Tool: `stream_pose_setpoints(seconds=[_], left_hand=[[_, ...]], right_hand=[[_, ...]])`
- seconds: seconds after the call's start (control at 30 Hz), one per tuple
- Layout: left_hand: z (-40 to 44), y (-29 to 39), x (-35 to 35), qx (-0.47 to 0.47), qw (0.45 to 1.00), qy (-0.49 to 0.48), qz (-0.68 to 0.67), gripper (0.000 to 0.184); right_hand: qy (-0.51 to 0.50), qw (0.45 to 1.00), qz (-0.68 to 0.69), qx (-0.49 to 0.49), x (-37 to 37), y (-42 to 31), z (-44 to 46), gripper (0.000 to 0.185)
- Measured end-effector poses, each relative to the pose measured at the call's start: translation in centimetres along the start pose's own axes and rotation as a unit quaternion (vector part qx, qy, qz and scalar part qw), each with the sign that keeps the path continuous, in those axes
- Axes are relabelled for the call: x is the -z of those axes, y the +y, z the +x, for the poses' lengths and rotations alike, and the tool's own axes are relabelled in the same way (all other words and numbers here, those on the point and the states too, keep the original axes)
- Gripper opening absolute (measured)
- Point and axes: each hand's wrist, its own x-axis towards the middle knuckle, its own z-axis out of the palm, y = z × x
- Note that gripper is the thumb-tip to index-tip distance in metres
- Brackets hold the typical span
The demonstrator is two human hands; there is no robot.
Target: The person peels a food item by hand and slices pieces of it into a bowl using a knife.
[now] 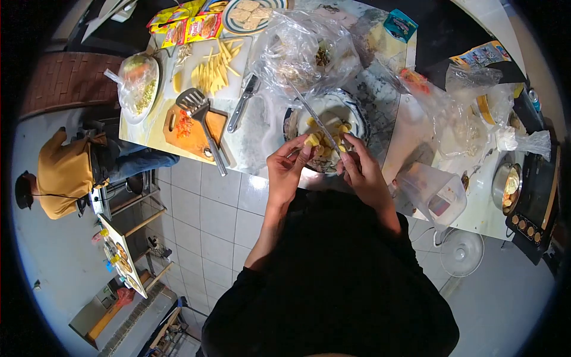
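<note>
My left hand (pixel 286 169) is closed on a small pale-yellow chunk of food (pixel 312 140), pinched between thumb and fingers. In my right hand (pixel 363 176) is a long-bladed knife (pixel 316 117), its blade slanting up and to the left over a plate or bowl with a dark patterned rim (pixel 357 113). Several more yellow pieces (pixel 324 150) lie in that dish beneath my hands. What exact food they are I cannot tell. Beyond the dish sits a large clear plastic bag (pixel 306 50) with contents that are hard to make out.
Left on the counter are a slotted spatula (pixel 204 122), a second knife (pixel 242 107), an orange cutting board (pixel 205 141) and yellow strips (pixel 214 72). To the right are a plastic container (pixel 434 196) and a metal pot (pixel 507 185). Another person (pixel 65 172) stands at far left.
</note>
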Motion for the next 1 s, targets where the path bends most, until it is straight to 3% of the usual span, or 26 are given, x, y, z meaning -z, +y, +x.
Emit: stream_pose_setpoints(seconds=[0.13,0.43,0.6,0.93,1.0], left_hand=[[0.3,-0.1,0.0,-0.008,1.000,0.001,0.008,0.030],[0.0,-0.3,-0.5,-0.012,0.999,-0.036,-0.017,0.029],[0.0,0.1,-0.8,-0.009,0.999,-0.039,0.012,0.028],[-0.3,0.1,-1.0,0.001,0.999,-0.031,0.033,0.030],[-0.3,-0.1,-0.8,-0.003,0.999,-0.036,0.030,0.029]], right_hand=[[-0.023,0.999,0.020,-0.033,0.5,-0.6,0.3,0.029],[-0.015,0.998,0.059,0.032,-0.3,-0.8,-0.5,0.034],[0.011,0.997,-0.020,0.076,-0.4,0.1,-0.3,0.040],[-0.001,0.997,-0.010,0.080,0.2,-0.1,-0.1,0.034],[-0.038,0.999,-0.007,0.031,0.5,-1.0,-0.1,0.033]])
